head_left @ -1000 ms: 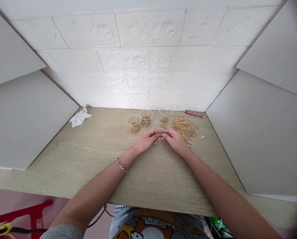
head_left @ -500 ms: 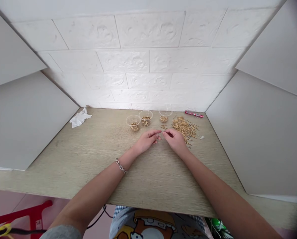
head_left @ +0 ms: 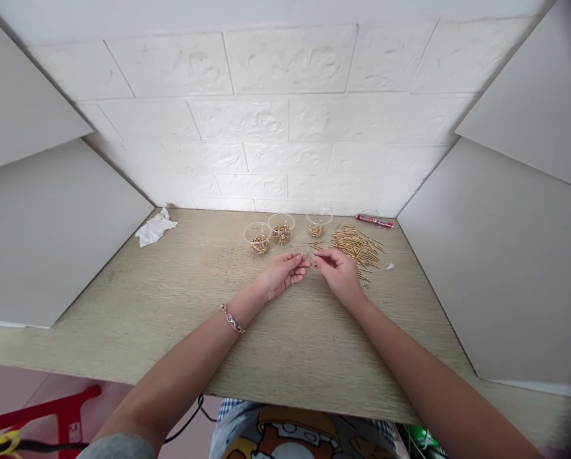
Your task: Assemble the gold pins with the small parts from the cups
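Observation:
My left hand (head_left: 281, 274) is turned partly palm up, thumb and forefinger pinched on a small thin gold-coloured metal pin (head_left: 307, 255). Its other fingers curl loosely below. Close on its right, my right hand (head_left: 337, 269) has thumb and forefinger pressed together; whatever sits at their tips is too small to name. A narrow gap separates the two sets of fingertips. Just beyond the right hand lies a heap of slim gold-coloured metal rods (head_left: 355, 245). A few separate rods (head_left: 316, 245) lie to the left of that heap.
Small gold-coloured parts fill the bottoms of three clear plastic cups: left (head_left: 256, 237), middle (head_left: 281, 228) and right (head_left: 318, 223). A red tube-shaped wrapper (head_left: 374, 220) lies by the white wall (head_left: 266, 118). Crumpled white tissue (head_left: 155, 228) is at the back left. Grey panels flank the table (head_left: 285, 344).
My left hand has rolled more palm up, and the pin now points upward from its fingers. My right fingertips have drawn slightly away from the left ones.

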### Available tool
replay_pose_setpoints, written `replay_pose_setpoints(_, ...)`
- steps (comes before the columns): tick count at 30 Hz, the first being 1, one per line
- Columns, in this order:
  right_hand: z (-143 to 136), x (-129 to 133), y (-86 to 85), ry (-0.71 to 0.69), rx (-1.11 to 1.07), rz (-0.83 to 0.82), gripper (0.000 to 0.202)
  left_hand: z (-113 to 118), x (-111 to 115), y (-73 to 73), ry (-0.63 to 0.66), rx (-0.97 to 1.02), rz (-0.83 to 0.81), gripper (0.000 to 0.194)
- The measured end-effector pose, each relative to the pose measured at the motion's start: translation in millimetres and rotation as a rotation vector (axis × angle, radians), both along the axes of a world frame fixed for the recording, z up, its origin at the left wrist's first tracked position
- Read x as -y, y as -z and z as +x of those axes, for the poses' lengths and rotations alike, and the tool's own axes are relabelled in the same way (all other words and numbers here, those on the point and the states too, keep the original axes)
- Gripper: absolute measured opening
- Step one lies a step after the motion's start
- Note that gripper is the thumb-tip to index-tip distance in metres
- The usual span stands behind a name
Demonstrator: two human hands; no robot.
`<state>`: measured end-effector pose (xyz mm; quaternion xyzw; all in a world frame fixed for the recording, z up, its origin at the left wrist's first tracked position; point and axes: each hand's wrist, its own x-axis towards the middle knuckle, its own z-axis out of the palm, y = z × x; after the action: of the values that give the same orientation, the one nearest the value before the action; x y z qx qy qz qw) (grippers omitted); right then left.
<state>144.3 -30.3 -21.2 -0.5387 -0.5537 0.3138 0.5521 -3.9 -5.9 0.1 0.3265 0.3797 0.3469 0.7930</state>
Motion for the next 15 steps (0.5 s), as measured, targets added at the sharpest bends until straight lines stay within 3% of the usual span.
replay_pose_setpoints(7,3.5,2.8,-0.2,-0.022,0.344,0.262,0.015,2.3,2.5,1.4,0.022,-0.024,0.044,0.007)
replay_pose_setpoints(15,2.7,4.8,1.0,-0.117,0.550,0.322,0.019,5.4,2.8,4.9,-0.051,-0.036,0.083,0.005)
